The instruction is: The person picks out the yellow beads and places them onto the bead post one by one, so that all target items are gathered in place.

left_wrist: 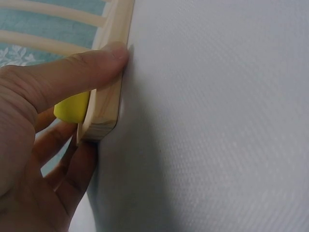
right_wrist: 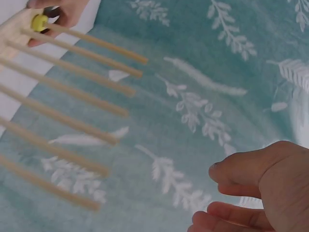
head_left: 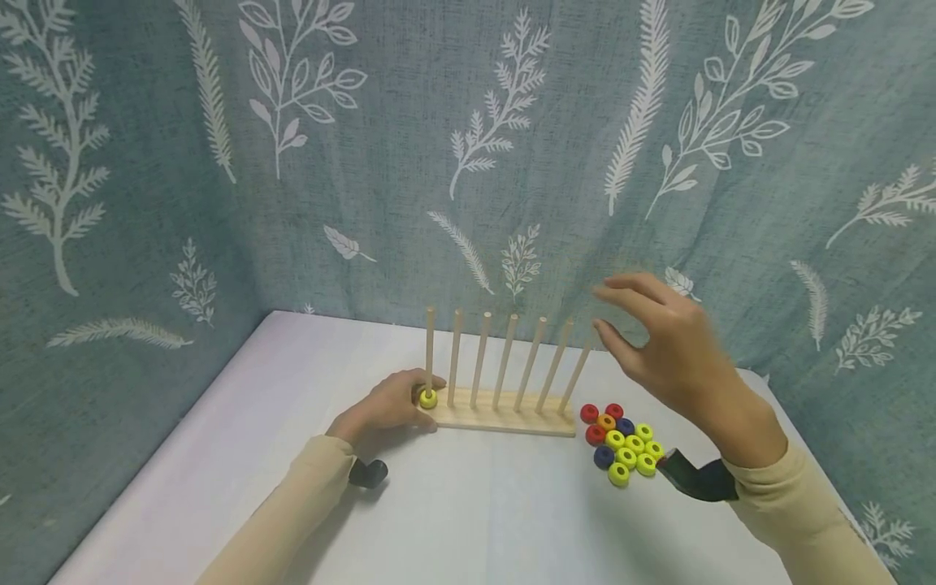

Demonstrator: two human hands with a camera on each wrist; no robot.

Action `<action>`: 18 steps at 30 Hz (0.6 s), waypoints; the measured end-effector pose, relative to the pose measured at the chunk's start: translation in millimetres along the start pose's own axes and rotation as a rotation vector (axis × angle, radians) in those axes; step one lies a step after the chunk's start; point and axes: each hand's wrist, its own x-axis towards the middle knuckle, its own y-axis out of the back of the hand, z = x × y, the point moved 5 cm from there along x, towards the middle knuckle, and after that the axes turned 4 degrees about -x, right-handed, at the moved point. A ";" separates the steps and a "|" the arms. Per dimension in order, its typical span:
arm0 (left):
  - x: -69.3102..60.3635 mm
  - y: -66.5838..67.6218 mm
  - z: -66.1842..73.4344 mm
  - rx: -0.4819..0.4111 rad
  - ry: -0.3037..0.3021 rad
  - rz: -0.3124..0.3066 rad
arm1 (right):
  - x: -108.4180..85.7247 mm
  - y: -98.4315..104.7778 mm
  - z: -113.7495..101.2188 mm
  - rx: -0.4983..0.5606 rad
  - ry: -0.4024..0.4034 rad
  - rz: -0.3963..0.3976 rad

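A wooden peg rack (head_left: 504, 420) with several upright pegs stands on the white table. One yellow ring (head_left: 428, 400) sits at the bottom of the leftmost peg. My left hand (head_left: 389, 401) grips the left end of the base; in the left wrist view the thumb lies along the front edge of the base (left_wrist: 107, 108) and the other fingers are behind its end. My right hand (head_left: 669, 345) is in the air beyond the right end of the rack, with thumb and fingers apart and nothing between them. In the right wrist view the pegs (right_wrist: 77, 128) are left of this hand.
To the right of the rack lies a group of loose rings: several yellow rings (head_left: 634, 445), red rings (head_left: 589, 413), blue rings (head_left: 604, 457) and an orange ring (head_left: 606, 422). A teal leaf-patterned curtain (head_left: 409, 162) hangs behind the table (head_left: 453, 512).
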 end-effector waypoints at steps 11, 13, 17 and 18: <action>0.1 3.3 -0.3 -0.011 -0.007 0.008 | -69.3 -12.8 29.8 -0.010 -0.192 -0.041; 0.2 2.1 -1.1 -0.019 -0.014 0.004 | -81.2 -14.8 33.7 -0.015 -0.230 -0.046; -0.1 0.3 -1.8 -0.018 -0.013 0.002 | -100.3 -16.9 38.3 -0.025 -0.283 -0.053; -0.1 0.2 -1.9 -0.018 -0.010 0.002 | -104.2 -17.6 39.3 -0.027 -0.295 -0.056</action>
